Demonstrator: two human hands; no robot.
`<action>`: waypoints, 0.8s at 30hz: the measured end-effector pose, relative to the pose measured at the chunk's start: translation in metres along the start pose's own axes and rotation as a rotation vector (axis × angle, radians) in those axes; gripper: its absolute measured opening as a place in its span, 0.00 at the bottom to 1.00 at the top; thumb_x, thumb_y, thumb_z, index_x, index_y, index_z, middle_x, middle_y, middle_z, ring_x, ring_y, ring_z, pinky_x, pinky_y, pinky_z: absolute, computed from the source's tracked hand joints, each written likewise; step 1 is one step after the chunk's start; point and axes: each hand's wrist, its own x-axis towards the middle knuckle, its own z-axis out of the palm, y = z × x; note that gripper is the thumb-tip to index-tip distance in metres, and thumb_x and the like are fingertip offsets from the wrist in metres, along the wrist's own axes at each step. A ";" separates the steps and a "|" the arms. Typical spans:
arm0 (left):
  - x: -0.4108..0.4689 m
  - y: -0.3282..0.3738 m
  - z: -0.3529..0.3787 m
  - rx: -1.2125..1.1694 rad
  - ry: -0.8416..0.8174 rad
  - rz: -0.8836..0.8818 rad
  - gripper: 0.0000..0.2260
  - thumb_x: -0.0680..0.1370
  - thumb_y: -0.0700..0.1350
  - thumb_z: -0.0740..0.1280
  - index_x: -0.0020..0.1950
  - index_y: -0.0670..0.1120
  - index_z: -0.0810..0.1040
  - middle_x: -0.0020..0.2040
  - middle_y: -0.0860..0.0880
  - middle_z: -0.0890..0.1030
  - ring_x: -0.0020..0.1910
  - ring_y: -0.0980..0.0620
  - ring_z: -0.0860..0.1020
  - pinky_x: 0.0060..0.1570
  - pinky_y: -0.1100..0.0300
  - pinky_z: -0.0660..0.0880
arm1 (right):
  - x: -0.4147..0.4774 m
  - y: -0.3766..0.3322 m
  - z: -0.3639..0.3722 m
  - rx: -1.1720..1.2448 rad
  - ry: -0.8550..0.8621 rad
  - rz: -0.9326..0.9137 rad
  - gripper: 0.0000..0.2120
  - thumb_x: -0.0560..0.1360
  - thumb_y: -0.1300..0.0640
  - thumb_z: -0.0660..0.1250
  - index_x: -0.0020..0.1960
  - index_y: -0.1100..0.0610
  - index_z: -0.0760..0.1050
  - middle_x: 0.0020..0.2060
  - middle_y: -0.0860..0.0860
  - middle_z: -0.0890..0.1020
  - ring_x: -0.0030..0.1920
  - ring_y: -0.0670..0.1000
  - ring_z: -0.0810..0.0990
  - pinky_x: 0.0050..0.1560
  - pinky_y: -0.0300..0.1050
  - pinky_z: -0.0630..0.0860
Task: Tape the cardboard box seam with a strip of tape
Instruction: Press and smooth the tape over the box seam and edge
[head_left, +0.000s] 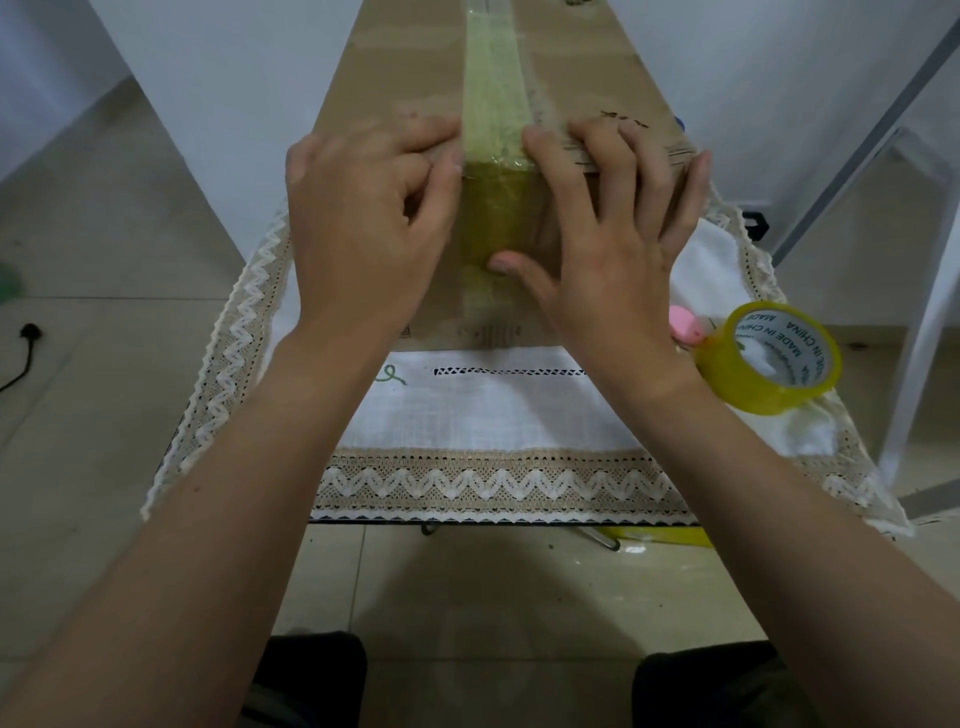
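Observation:
A brown cardboard box (395, 67) stands on a small table under a white lace-edged cloth (483, 405). A yellowish clear tape strip (496, 104) runs along the top seam and folds down over the near edge onto the front face. My left hand (363, 218) lies on the box's near left corner, fingers curled beside the tape. My right hand (608, 228) is spread over the near right corner, its fingers on top and its thumb pressing the tape end on the front face. A yellow tape roll (769, 358) rests on the cloth at the right.
A small pink object (683, 322) lies beside the roll. White metal frame legs (914, 332) stand at the right, a white wall behind. A black cable and plug (28, 343) lie on the tiled floor at the left. My dark-clad knees show at the bottom.

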 end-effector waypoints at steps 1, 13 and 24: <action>-0.002 0.000 0.001 0.036 -0.018 -0.008 0.20 0.82 0.51 0.65 0.33 0.47 0.83 0.59 0.60 0.85 0.61 0.55 0.83 0.68 0.44 0.70 | -0.001 0.000 0.000 -0.006 -0.005 -0.005 0.37 0.74 0.30 0.65 0.79 0.44 0.66 0.76 0.52 0.70 0.79 0.59 0.63 0.78 0.73 0.46; -0.019 -0.004 -0.003 0.153 -0.083 0.130 0.15 0.82 0.54 0.67 0.41 0.46 0.81 0.72 0.53 0.78 0.69 0.43 0.75 0.69 0.42 0.62 | 0.006 0.000 -0.009 0.151 0.040 0.065 0.32 0.72 0.27 0.68 0.71 0.42 0.74 0.68 0.48 0.75 0.73 0.56 0.68 0.77 0.67 0.54; -0.021 0.001 0.017 0.210 0.057 -0.008 0.22 0.80 0.62 0.68 0.45 0.43 0.74 0.66 0.52 0.81 0.64 0.42 0.77 0.70 0.41 0.65 | 0.021 -0.007 -0.008 0.151 0.103 0.153 0.21 0.79 0.30 0.61 0.62 0.42 0.79 0.60 0.47 0.78 0.64 0.57 0.73 0.70 0.60 0.62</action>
